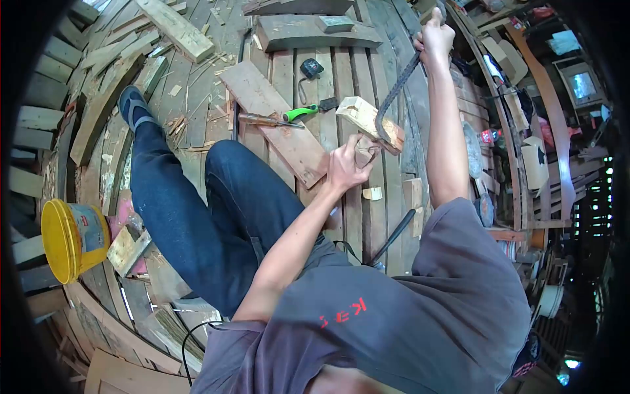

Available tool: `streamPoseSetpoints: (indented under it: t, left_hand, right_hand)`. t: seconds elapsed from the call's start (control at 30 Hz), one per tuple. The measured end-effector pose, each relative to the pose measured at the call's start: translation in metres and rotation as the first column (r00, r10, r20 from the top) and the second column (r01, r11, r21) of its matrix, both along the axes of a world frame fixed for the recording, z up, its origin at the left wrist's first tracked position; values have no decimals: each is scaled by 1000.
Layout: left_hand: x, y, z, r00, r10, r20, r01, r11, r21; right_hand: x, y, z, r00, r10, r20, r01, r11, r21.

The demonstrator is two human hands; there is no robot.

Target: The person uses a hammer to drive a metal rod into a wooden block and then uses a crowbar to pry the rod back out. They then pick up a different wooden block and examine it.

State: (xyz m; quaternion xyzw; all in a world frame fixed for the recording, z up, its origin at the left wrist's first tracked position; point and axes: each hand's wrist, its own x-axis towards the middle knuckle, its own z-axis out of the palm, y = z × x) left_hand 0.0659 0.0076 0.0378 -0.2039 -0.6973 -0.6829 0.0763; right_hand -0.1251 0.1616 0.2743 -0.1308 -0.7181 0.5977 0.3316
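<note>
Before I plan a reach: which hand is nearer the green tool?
Left. The left hand holds the block, below and right of the green tool; the right hand is farther, at the picture's upper right.

Wood block [359,117] underside hidden, top beam [295,7] cut off, shirt lettering [340,316] unclear

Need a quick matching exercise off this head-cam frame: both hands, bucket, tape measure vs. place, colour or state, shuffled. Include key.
Column one
1. Left hand
2. Right hand
3. Bucket
4. Tape measure

Column two
A. Yellow
B. Raised, gripping the dark curved tool
C. On the slatted boards, above the green-handled tool in the picture
D. Holding the pale wood block

Pairs: 1-D, 2-B, 3-A, 4-C
</note>
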Motion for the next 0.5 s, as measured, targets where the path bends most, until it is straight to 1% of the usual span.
streamPoseSetpoints:
  t: [0.07,0.1,0.13,0.2,0.23,0.27,0.33,0.37,0.4,0.47,0.5]
  left_hand:
    - [-4,0,1,998,-65,15,66,996,-62]
    - [-6,3,2,997,-63,-54,62,998,-21]
    - [-6,5,4,996,-91,-17,90,995,-51]
    - [-6,12,10,988,-144,59,149,983,-105]
    - [-4,16,14,981,-162,106,175,976,-129]
    - [-1,23,17,988,-141,56,147,979,-142]
    - [5,37,14,994,-100,-42,91,982,-164]
    - [8,43,11,993,-98,-65,84,979,-186]
    - [12,46,11,990,-127,-60,110,968,-223]
    - [21,50,12,982,-184,-44,163,940,-298]
    - [23,49,16,971,-237,-42,213,928,-306]
  right_hand:
    - [9,24,0,997,-75,-13,76,997,6]
    - [15,36,-1,993,-115,-19,115,993,5]
    - [19,50,-3,987,-156,-27,156,988,2]
    - [26,80,-6,940,-342,17,341,939,39]
    - [34,91,-7,926,-377,37,377,926,16]
    - [42,101,-8,910,-410,56,411,911,-6]
    - [55,134,-17,883,-465,63,466,885,3]
    - [63,144,-21,856,-512,69,513,859,6]
    - [75,148,-22,826,-558,77,559,829,9]
    - [98,175,-35,832,-547,88,552,833,-43]
    - [108,182,-39,836,-541,93,547,834,-70]
